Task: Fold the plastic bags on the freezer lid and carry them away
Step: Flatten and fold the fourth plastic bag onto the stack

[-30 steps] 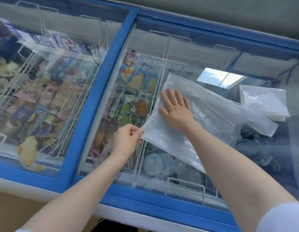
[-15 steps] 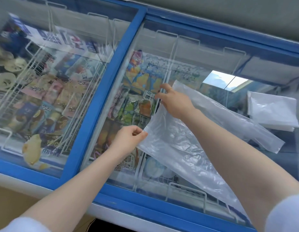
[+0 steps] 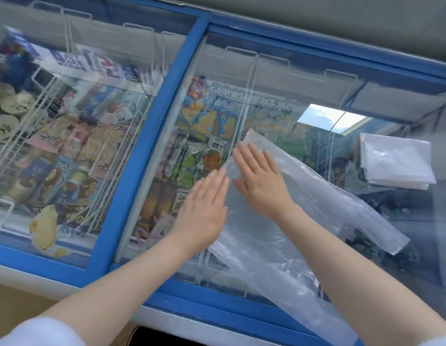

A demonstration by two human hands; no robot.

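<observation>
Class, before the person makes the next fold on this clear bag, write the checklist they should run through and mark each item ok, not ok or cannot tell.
1. Both hands on the bag: ok. The left hand and right hand lie flat, fingers straight, on the plastic bag.
2. Bag lies on the freezer lid: not ok. Its near end hangs past the front edge.
3. Bag smoothed flat: not ok, creases show.
4. Folded edges line up: cannot tell through clear plastic.
5. Folded stack is out of the way: ok, it lies apart at the right.
</observation>
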